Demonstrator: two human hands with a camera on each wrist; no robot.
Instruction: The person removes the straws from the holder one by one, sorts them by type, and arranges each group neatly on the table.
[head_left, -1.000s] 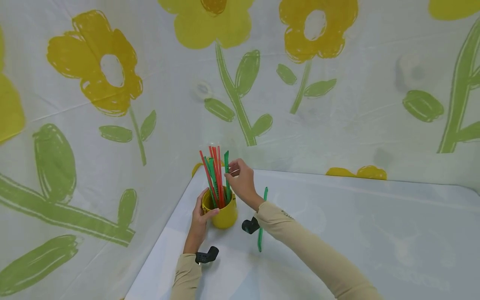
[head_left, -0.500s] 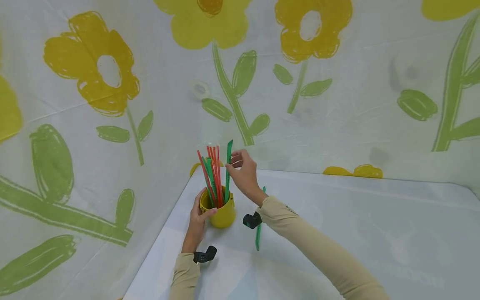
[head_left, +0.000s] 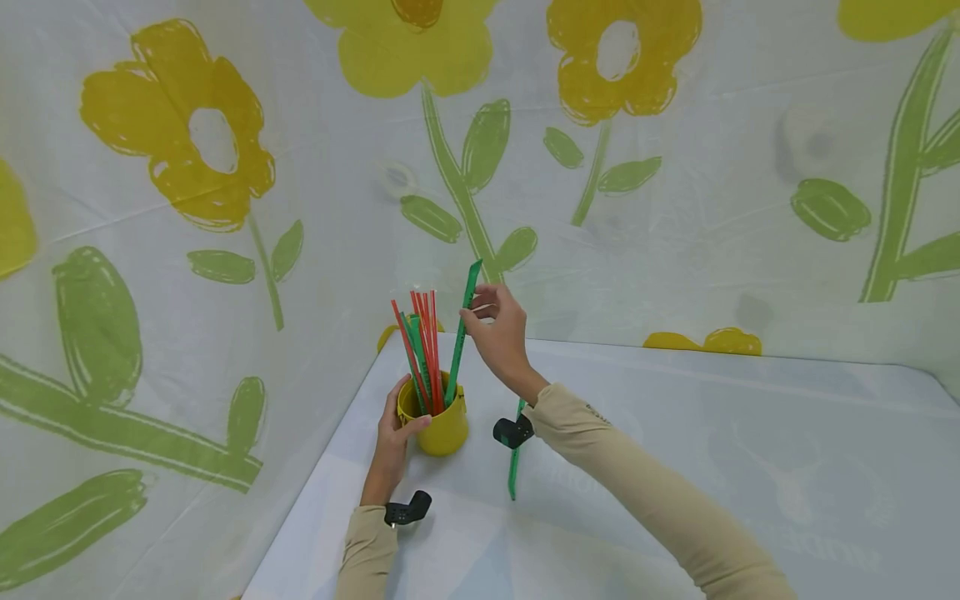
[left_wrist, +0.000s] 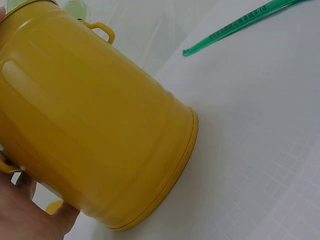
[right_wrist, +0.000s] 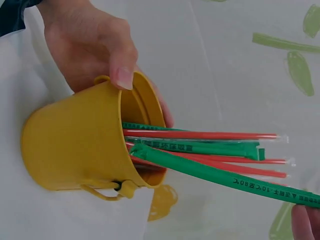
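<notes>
Our left hand (head_left: 391,442) grips the yellow bucket (head_left: 446,433) as our right hand (head_left: 504,335) pinches a green straw (head_left: 458,352), likely mid-removal; freeing it probably takes lift.

From above, the head camera looks forward and down to the far edge of the table (head_left: 675,408). Close in, the left wrist camera (head_left: 408,508) faces the yellow bucket (left_wrist: 90,115) wall-on; the right wrist camera (head_left: 513,432), farther back, sees its mouth, both sharing that bucket.

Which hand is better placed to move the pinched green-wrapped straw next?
Probably the right hand: it pinches the straw high up, while the left hand holds the glossy yellow bucket.
</notes>
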